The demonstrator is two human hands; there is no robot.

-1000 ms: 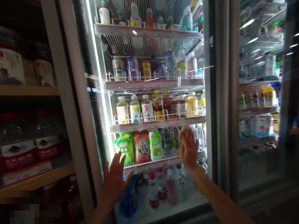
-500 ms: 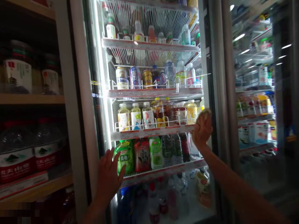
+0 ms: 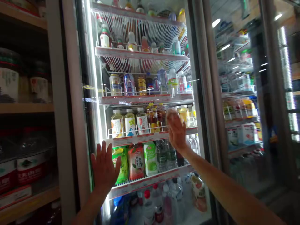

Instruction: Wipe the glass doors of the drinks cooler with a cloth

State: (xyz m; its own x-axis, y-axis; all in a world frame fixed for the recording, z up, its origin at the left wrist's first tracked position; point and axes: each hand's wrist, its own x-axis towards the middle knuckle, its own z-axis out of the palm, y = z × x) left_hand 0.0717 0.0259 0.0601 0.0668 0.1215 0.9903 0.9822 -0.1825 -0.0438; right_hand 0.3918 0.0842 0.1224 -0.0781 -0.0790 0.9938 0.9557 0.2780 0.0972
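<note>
My right hand (image 3: 177,132) presses a crumpled light cloth (image 3: 171,115) to the glass door of a lit drinks fridge, in front of the shelf of juice and tea bottles. Motion blurs the hand and the cloth. Lower and to the left, my left hand (image 3: 105,167) lies flat with its fingers spread, at the left side of the glass. It holds nothing. Behind it, through the glass, are a green drink bottle (image 3: 122,164) and a red tea bottle (image 3: 136,162). A row of white-capped bottles (image 3: 130,122) stands on the shelf above.
Wooden shelves (image 3: 25,107) with jars and packs of bottled water (image 3: 32,168) stand at the left. A metal door frame (image 3: 206,78) runs down the right side, with another glass-fronted fridge (image 3: 241,122) beyond it. More bottles (image 3: 148,207) stand at the fridge bottom.
My right hand has swept the cloth left across the glass, away from the right frame. My left hand stays spread near the left edge. The view has shifted slightly to the right.
</note>
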